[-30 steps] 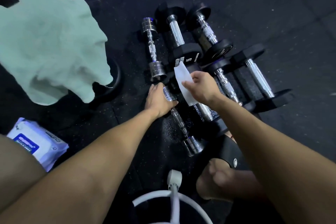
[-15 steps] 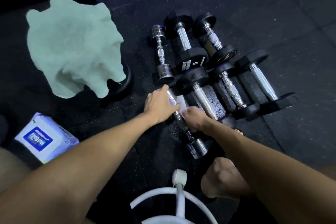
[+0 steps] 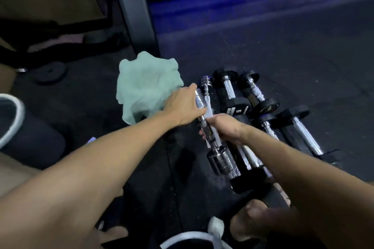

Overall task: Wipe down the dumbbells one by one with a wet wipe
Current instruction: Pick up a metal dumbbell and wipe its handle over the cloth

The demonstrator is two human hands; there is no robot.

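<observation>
Your left hand (image 3: 183, 107) grips the far head of the small chrome dumbbell (image 3: 210, 133), fingers curled over it. Your right hand (image 3: 224, 127) clamps the white wet wipe (image 3: 209, 112) around its handle, just nearer you.

Both forearms are seen bare, no sleeves; a black knee sleeve (image 3: 277, 198) is worn (small logo blurred).

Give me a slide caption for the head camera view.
Left hand steadies a chrome dumbbell while the right hand wipes its handle with a wet wipe.
</observation>
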